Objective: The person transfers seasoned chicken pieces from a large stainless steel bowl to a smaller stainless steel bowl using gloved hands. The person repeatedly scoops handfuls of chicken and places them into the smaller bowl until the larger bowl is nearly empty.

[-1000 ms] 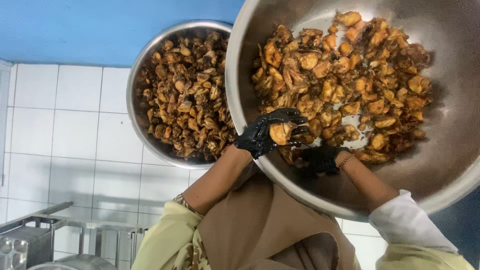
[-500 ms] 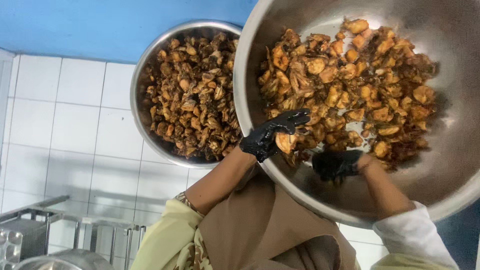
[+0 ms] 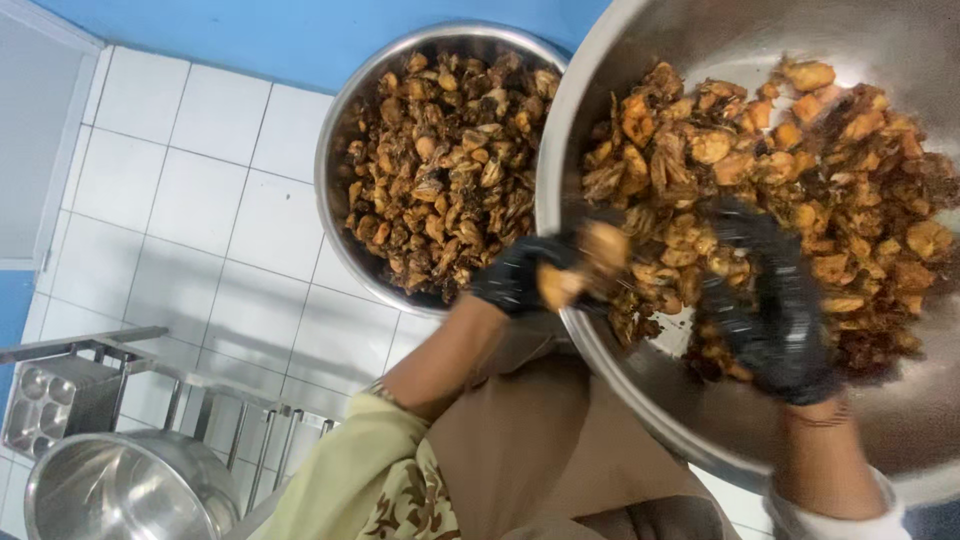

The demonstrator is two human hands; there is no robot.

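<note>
Left hand (image 3: 525,280), black-gloved, is closing on a brownish food piece (image 3: 560,285) at the big steel bowl's (image 3: 640,400) 9 o'clock rim. Right hand (image 3: 775,310), fingers spread, is now pushing deeper into the fried pieces (image 3: 800,170) than half a second ago. The second bowl (image 3: 340,170) is sitting at 10 o'clock, steel pot (image 3: 120,490) at 8 o'clock.

Motion smears the right hand (image 3: 775,310) in its black glove, so its fingers can't be told apart among the browned pieces (image 3: 780,170). The big steel bowl (image 3: 640,390) runs off the top and right edges. The left hand (image 3: 520,280) blurs around one piece (image 3: 560,285); the grip is unclear. The empty pot (image 3: 120,490) is cut at the bottom.
</note>
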